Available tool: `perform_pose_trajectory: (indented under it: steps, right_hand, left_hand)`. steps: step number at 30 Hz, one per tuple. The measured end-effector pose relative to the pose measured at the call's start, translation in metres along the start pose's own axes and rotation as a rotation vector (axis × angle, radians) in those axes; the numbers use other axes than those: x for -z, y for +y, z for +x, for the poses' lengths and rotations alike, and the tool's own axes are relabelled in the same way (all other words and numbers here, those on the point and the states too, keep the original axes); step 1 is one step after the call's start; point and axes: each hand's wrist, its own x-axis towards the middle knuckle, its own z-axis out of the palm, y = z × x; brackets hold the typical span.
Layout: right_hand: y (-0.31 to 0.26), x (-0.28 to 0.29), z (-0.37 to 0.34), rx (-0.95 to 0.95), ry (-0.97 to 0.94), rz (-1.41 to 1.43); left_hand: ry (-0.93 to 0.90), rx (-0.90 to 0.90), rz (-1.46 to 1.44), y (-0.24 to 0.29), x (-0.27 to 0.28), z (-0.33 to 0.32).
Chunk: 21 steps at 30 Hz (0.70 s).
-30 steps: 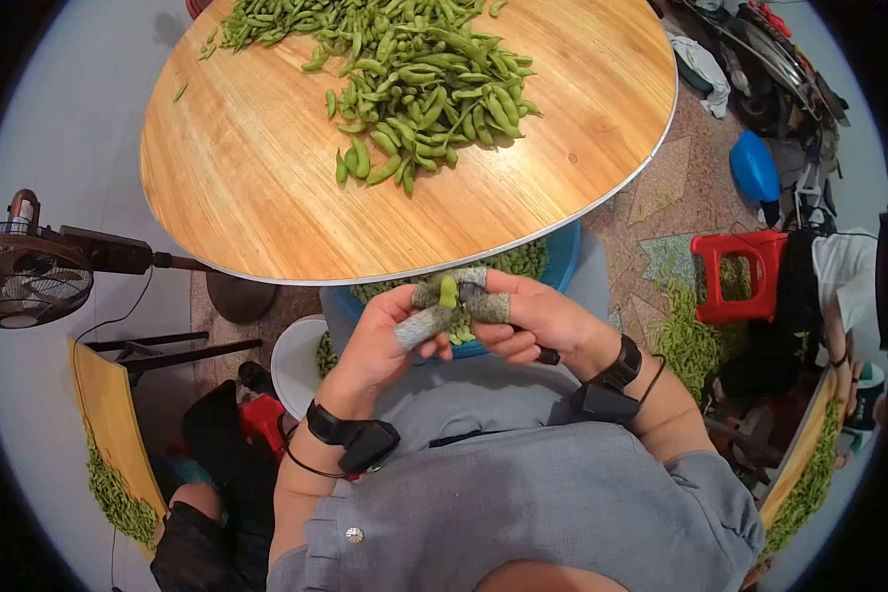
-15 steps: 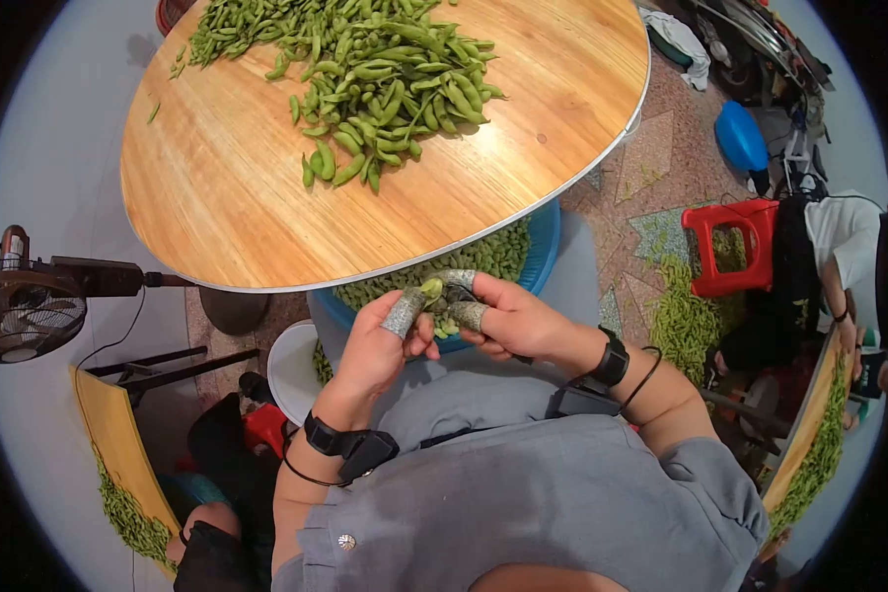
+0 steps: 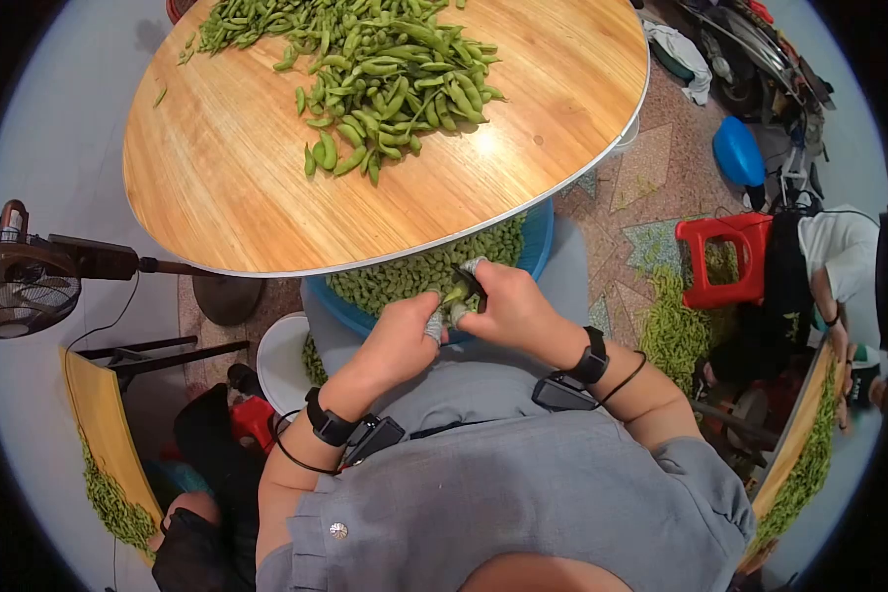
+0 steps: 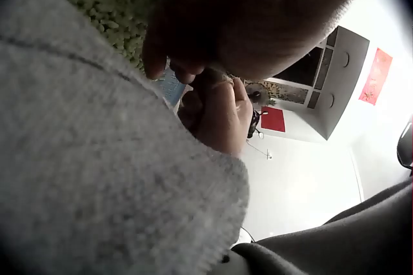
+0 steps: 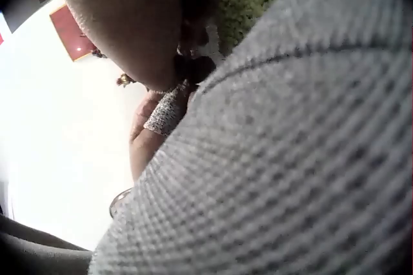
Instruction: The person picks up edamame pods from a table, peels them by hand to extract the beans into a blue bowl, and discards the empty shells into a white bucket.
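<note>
In the head view both hands meet over the near rim of a blue basin (image 3: 541, 237) of shelled green beans (image 3: 405, 276). A green soybean pod (image 3: 454, 294) sits between the fingertips. My left hand (image 3: 397, 340) pinches the pod from the left, fingers curled. From the other side my right hand (image 3: 513, 304) grips a small dark tool (image 3: 474, 288), whose kind I cannot tell. Grey wraps (image 3: 434, 326) cover thumb and fingertips. In the wrist views the hands and sleeves hide the pod; a wrapped finger (image 5: 168, 112) shows in the right one.
A round wooden table (image 3: 227, 197) bearing a heap of soybean pods (image 3: 395, 89) overhangs the basin. A white bucket (image 3: 284, 365) stands at left, near a fan (image 3: 30, 286). Right are a red stool (image 3: 696, 261), pods on the floor (image 3: 676, 331) and another person (image 3: 839, 247).
The hands have turned inward and drawn together around the pod, hiding more of the left fingers. The head view has shifted, so more of the basin shows than a second ago.
</note>
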Motion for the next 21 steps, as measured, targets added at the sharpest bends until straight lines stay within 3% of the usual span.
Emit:
perform_pose_trajectory:
  steps: [7, 10, 12, 17, 19, 21]
  right_hand:
    - [0.031, -0.007, 0.01, 0.056, 0.082, -0.155]
    - [0.048, -0.005, 0.009, 0.044, 0.081, -0.267]
    - [0.046, -0.002, 0.007, 0.083, 0.141, -0.302]
    - [-0.009, 0.041, 0.019, 0.014, -0.13, -0.173]
    - [-0.02, 0.053, 0.034, 0.109, 0.019, -0.104]
    - [-0.029, 0.061, 0.061, 0.154, 0.257, -0.117]
  left_hand:
    - [-0.075, 0.185, -0.132, -0.003, -0.002, 0.004]
    - [-0.047, 0.271, -0.261, -0.014, 0.004, -0.005]
    - [0.074, 0.325, -0.335, -0.027, 0.013, -0.021]
    - [0.338, 0.38, 0.17, -0.077, 0.047, -0.097]
    - [0.384, 0.397, 0.3, -0.089, 0.055, -0.124]
    - [0.508, 0.5, 0.713, -0.102, 0.056, -0.141]
